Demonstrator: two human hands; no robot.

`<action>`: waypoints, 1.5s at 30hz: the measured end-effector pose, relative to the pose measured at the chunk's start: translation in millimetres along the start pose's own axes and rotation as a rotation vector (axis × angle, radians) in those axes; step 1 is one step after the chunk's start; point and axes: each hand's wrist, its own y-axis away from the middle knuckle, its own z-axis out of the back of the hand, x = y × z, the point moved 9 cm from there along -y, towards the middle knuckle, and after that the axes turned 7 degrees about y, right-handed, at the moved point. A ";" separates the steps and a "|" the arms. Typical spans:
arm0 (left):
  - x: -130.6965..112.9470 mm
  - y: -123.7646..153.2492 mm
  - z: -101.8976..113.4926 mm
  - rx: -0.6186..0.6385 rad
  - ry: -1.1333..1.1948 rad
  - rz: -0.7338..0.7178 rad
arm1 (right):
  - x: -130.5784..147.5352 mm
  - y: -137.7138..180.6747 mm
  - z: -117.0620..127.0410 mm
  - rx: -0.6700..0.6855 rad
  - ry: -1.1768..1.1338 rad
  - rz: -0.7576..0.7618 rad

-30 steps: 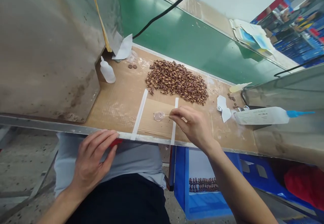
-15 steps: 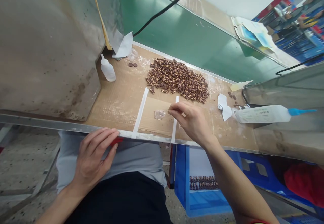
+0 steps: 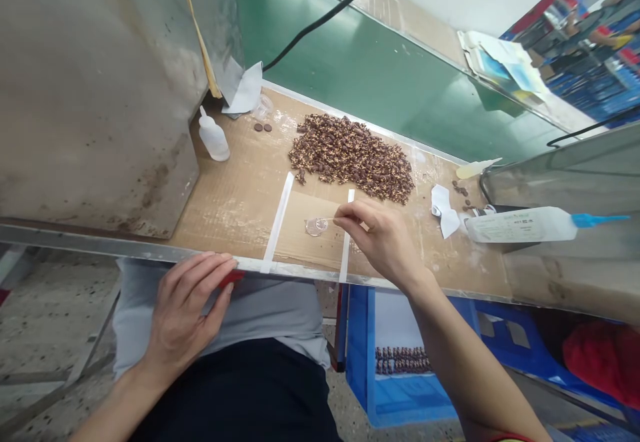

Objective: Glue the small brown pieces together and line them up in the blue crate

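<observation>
My right hand [image 3: 377, 239] pinches the end of a thin pale stick [image 3: 331, 220] above the bench. The stick's other end reaches a small clear round dish [image 3: 315, 227] lying between two white tape strips; a clear ring shape shows there, and I cannot tell which piece it belongs to. My left hand [image 3: 190, 305] lies on the front edge of the bench, fingers stretched over it and thumb below. Something red [image 3: 232, 278] shows beside its fingertips; whether they touch it is unclear. Behind the dish is a heap of small brown pieces with yellowish tips [image 3: 353, 157].
A small white squeeze bottle [image 3: 214, 137] stands at left near two brown discs [image 3: 263, 127]. At right lie a crumpled white cloth [image 3: 444, 211] and a large bottle with a blue nozzle [image 3: 523, 225]. Below the bench is a blue crate [image 3: 363, 362] with rows of brown pieces.
</observation>
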 end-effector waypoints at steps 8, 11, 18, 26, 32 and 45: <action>3.1 4.0 -1.9 0.003 -0.002 0.009 | 2.4 4.0 -1.7 0.022 0.020 0.028; 2.2 3.0 -1.8 0.003 0.000 0.003 | 3.5 4.1 -1.8 0.026 0.023 0.033; -0.4 1.2 -1.2 0.003 0.002 -0.010 | 2.9 3.7 -1.2 0.021 0.039 0.027; -0.1 0.9 -0.7 -0.006 -0.004 -0.003 | 3.3 5.5 -0.4 0.021 0.062 0.026; 1.6 3.4 -1.9 -0.001 -0.010 0.007 | 3.7 5.1 -1.4 0.027 0.056 0.034; 3.9 5.7 -3.0 0.010 -0.005 0.025 | 2.0 3.8 6.6 -0.022 0.062 0.002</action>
